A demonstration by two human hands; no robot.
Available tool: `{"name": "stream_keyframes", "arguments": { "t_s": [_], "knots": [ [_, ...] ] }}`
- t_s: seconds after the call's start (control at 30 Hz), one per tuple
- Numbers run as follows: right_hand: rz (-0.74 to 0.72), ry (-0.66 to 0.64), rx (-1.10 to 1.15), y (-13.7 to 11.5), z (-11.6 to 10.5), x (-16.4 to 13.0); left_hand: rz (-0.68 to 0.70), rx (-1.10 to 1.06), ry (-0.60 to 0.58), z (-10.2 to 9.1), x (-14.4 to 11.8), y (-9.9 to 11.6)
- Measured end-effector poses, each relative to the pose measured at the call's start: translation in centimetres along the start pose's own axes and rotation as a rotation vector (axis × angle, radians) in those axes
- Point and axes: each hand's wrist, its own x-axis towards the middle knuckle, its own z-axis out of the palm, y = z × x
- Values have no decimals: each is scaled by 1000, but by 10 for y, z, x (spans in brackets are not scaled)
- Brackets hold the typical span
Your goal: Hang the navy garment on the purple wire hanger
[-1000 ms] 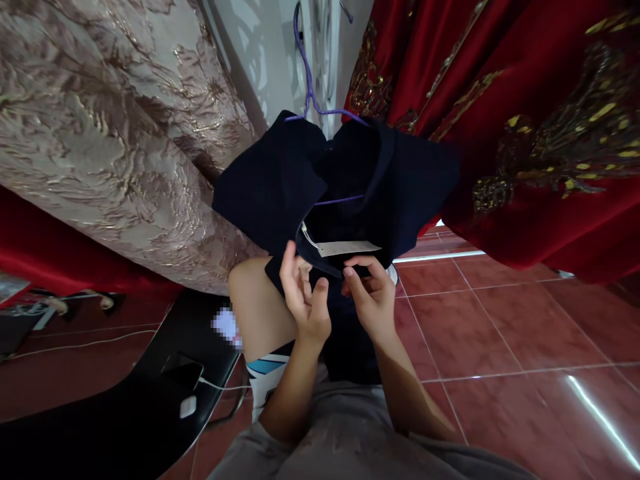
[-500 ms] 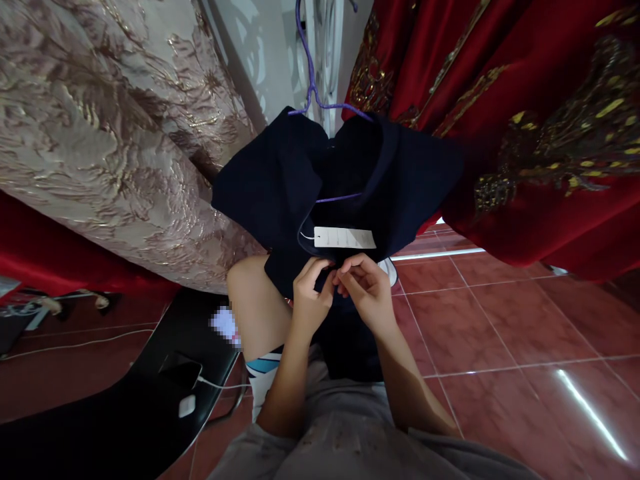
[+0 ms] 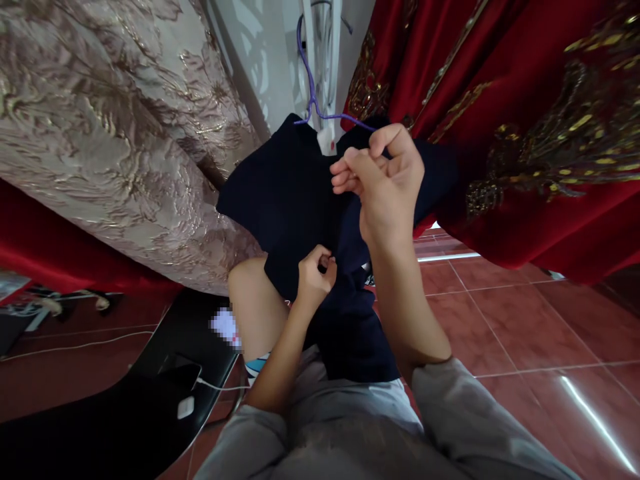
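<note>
Dark garment (image 3: 295, 200) on purple hanger (image 3: 313, 100), long axis twelve-to-six; right hand (image 3: 385, 183) pinching collar at twelve, left hand (image 3: 315, 273) pinching front at six.

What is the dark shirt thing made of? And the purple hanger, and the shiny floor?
The navy garment looks like soft matte cloth, since it folds and droops. The purple hanger seems to be thin wire, perhaps plastic-coated: slim, smooth and evenly coloured. The red floor tiles look like glazed ceramic, with pale grout lines and bright glossy reflections.
</note>
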Motion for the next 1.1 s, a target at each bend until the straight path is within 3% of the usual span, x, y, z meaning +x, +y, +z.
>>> {"name": "stream_keyframes", "arguments": {
  "t_s": [0.1, 0.17, 0.27, 0.33, 0.4, 0.5, 0.6, 0.67, 0.7, 0.8, 0.83, 0.87, 0.93, 1.0, 1.1],
  "knots": [
    [29, -35, -33, 0, -4, -6, 74, 3, -129, -19, 12, 22],
    [40, -44, -46, 2, -7, -13, 191, -21, -70, -34, 25, 50],
    [70, -74, -110, -2, -11, -22, 397, -7, 117, -53, 51, 97],
    [80, -95, -154, -9, -12, -24, 480, 74, 96, -61, 69, 120],
    [73, -99, -184, -17, -12, -25, 527, 157, 36, -63, 82, 131],
    [49, -99, -224, -21, -14, -24, 576, 250, 43, -61, 87, 136],
    [12, -80, -275, -6, -18, -26, 624, 318, 58, -61, 78, 145],
    [2, -62, -327, 15, -23, -32, 665, 352, 160, -70, 77, 155],
    [8, -61, -352, 27, -26, -37, 695, 362, 270, -78, 81, 158],
    [57, -85, -393, 57, -33, -56, 797, 330, 629, -118, 111, 139],
    [74, -92, -393, 63, -33, -62, 812, 298, 652, -133, 123, 123],
    [90, -99, -387, 67, -33, -67, 677, 199, 717, -147, 135, 103],
    [126, -132, -363, 68, -31, -75, 263, -154, 800, -166, 149, 56],
    [173, -189, -353, 66, -30, -81, -168, -550, 804, -169, 146, 12],
    [269, -227, -354, 66, -40, -93, -331, -626, 732, -147, 116, -31]
  ]
}}
